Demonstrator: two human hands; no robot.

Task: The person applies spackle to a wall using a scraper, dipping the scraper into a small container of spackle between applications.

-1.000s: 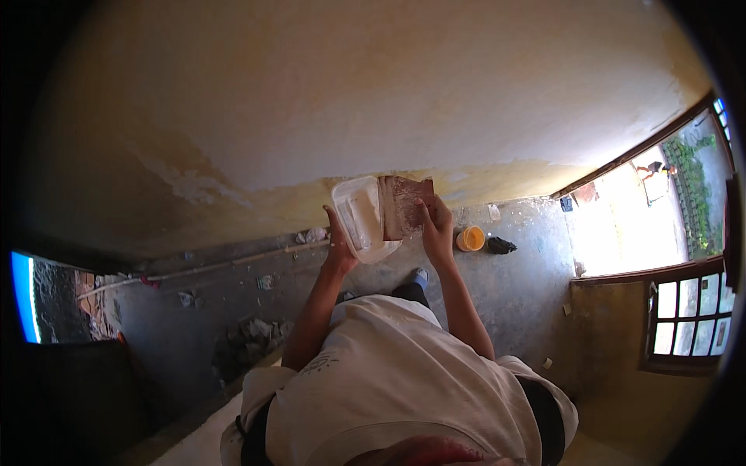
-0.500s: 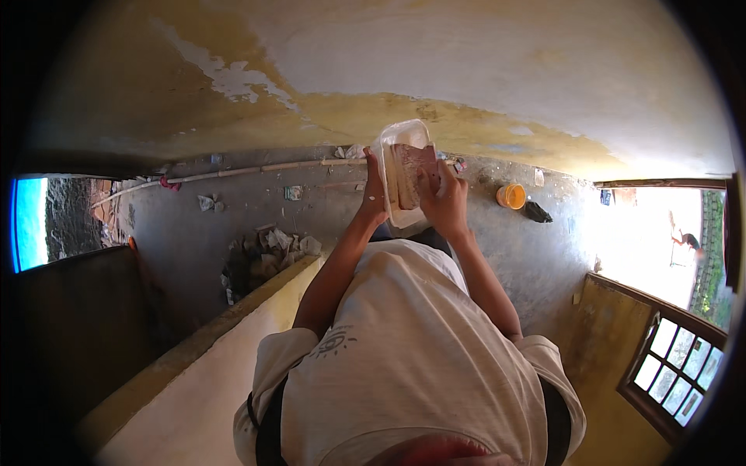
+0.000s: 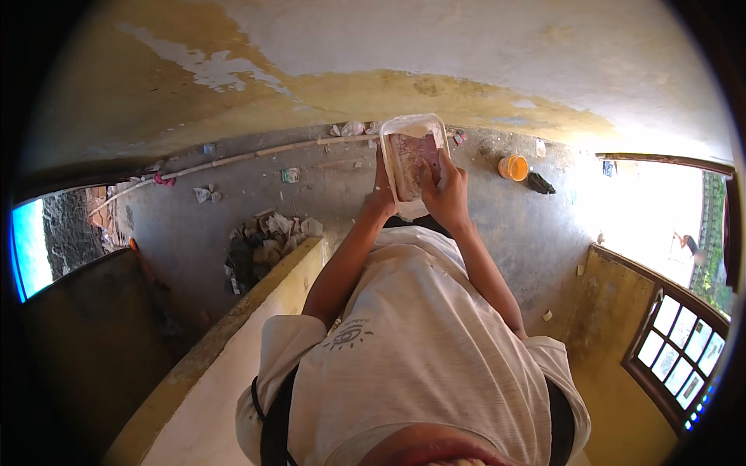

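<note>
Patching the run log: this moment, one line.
left hand: holds white container | right hand: grips reddish flat tool inside it | orange bucket: on floor

the scraper (image 3: 406,159) is in the tub (image 3: 413,123), with the bucket (image 3: 513,168) to its right and the pole (image 3: 256,153) left.

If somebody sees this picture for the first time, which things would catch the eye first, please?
Probably the whitish rectangular plastic container in the left hand, with a flat reddish-brown tool held inside it by the right hand. Next, the round orange bucket on the grey floor, to their right.
</note>
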